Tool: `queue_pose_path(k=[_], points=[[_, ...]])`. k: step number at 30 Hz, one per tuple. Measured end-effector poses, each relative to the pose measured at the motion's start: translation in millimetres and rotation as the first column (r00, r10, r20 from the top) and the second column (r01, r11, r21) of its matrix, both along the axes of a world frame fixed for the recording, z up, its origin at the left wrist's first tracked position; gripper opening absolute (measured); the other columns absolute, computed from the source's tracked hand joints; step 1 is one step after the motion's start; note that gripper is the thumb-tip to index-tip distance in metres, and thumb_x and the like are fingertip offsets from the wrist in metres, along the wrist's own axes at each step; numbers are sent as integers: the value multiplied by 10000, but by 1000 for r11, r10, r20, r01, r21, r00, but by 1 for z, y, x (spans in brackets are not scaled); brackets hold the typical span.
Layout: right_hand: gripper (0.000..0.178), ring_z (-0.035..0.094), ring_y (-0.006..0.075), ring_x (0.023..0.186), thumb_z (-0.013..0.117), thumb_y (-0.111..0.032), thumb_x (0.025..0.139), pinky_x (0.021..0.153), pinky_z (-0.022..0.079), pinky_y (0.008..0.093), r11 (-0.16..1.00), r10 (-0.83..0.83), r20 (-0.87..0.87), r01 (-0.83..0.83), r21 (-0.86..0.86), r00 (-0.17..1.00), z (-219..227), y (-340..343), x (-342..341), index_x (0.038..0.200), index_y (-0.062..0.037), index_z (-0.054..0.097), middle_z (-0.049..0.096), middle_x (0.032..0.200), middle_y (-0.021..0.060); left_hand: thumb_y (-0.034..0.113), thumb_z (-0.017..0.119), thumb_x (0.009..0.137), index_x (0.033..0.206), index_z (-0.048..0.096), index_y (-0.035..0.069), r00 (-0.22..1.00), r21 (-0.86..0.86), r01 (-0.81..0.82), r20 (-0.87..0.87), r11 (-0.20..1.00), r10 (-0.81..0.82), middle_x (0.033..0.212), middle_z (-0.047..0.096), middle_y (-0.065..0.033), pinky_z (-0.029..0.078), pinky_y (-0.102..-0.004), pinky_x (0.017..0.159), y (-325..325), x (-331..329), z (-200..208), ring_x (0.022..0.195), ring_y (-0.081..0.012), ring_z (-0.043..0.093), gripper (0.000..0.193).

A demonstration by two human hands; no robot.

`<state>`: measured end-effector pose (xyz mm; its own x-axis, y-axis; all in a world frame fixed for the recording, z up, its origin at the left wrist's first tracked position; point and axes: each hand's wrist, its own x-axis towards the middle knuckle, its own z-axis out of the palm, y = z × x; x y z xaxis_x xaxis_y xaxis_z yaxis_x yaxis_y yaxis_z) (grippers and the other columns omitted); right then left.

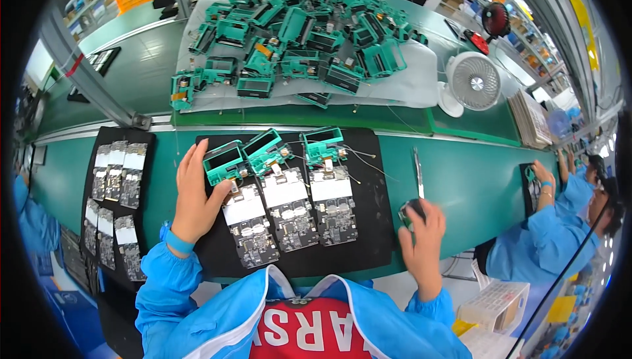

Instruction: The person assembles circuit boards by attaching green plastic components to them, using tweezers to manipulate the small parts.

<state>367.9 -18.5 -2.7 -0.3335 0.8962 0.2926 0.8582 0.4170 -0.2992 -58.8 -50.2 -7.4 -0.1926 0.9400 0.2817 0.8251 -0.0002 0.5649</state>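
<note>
Three circuit boards with white patches lie in a row on a black mat, each next to a green plastic housing at its far end: the left board, middle board and right board. My left hand rests beside the left green housing, fingers stretched along its left side and thumb at the joint with the board. The middle housing and right housing trail thin wires. My right hand, slightly blurred, has thumb and fingers apart at a small dark round object. Metal tweezers lie just beyond it.
A heap of green housings covers a white sheet across the bench. Another black mat at left carries several boards. A white fan stands at the far right. Co-workers sit to the right and opposite; one reaches into the heap.
</note>
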Motion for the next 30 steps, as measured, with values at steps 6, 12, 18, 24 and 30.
queue_pose_path(k=[6, 12, 18, 24, 30], points=[[645, 373, 432, 1301, 778, -229, 749, 1086, 279, 534, 995, -33, -12, 32, -98, 999, 5, -38, -36, 1289, 38, 547, 436, 1443, 208, 297, 639, 944, 1548, 256, 24, 987, -15, 10, 158, 1000, -7, 1570, 269, -279, 239, -439, 1185, 6, 5, -1, 1475, -407, 255, 765], [726, 526, 320, 1176, 686, -76, 781, 986, 443, 468, 873, -338, -711, -76, -481, 617, 23, -54, -55, 1440, 23, 399, 509, 1383, 193, 307, 602, 986, 1558, 240, 49, 882, 105, 11, 468, 994, -59, 1548, 337, -224, 272, -391, 1167, -2, -9, -5, 1463, -300, 303, 724], [633, 606, 211, 1110, 646, -36, 858, 944, 507, 355, 579, -641, -767, -656, -485, 1, -23, -85, -61, 1444, -13, 407, 576, 1311, 137, 218, 601, 996, 1564, 259, 159, 697, 150, -101, 716, 984, -37, 1522, 359, -209, 361, -362, 1095, 2, -9, 11, 1373, -266, 425, 666], [479, 605, 147, 1031, 733, -238, 912, 862, 512, 302, 328, -781, -560, -581, -745, 278, 8, -72, -109, 1301, -20, 558, 638, 1186, 65, 238, 598, 991, 1572, 268, 196, 651, -18, -126, 753, 992, 97, 1433, 481, -177, 411, -278, 952, -13, -25, 21, 1175, -151, 518, 670], [349, 621, 220, 1062, 663, -115, 923, 910, 509, 383, 474, -801, -592, -700, -535, -90, -22, -67, -97, 1252, -25, 585, 644, 1185, 113, 249, 571, 999, 1580, 256, 203, 518, 74, 16, 852, 997, -72, 1426, 462, -95, 345, -154, 640, -14, -17, 51, 772, 5, 381, 663]])
